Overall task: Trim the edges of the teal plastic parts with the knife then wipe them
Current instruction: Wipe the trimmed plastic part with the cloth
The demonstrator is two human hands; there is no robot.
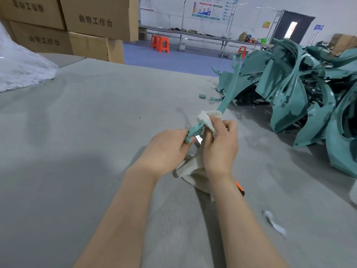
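Left hand [166,149] grips near end of long teal plastic strip [229,88]; strip points up-right, away. Right hand [220,146] clamps off-white cloth [204,117] around it.

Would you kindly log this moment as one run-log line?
phase: wiping | left hand: grips teal strip near end | right hand: rubs white cloth on strip | surface: grey mat

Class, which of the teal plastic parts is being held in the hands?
The long narrow teal strip, gripped by both hands and wrapped in a white cloth; the others lie piled at right.

Long teal strip [229,89], cloth-wrapped [207,118] midway
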